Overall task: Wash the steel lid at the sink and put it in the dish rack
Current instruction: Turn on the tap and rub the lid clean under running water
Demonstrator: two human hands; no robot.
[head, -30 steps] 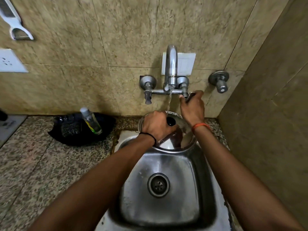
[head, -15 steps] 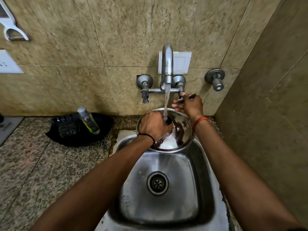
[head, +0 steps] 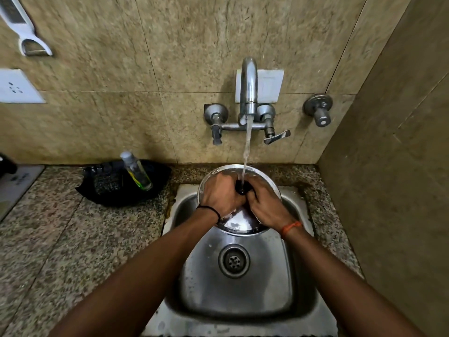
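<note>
Nearest to me I see the steel sink (head: 279, 288), its drain (head: 234, 260) bare and wet in the middle of the basin. Both forearms reach over it. Just past the drain, over the back of the basin, I see the lid (head: 239, 223) tilted toward me, its far rim against the counter edge. My left hand (head: 222, 197) is curled around the lid's black knob (head: 241, 187) and grips it, a black band on that wrist. My right hand (head: 266, 205) lies on the lid's surface right beside the knob, fingers bent and pressed to the metal; an orange thread circles that wrist. The two hands touch and hide most of the lid. Water (head: 246, 152) falls straight onto the knob from the tap (head: 248, 86) on the tiled wall, whose right lever (head: 277, 137) is swung out. On the granite counter to the left sits a black tray (head: 107, 188) with a small bottle (head: 136, 171) leaning in it. Further up the wall I see a socket (head: 17, 86) and a white peeler (head: 24, 32).
</note>
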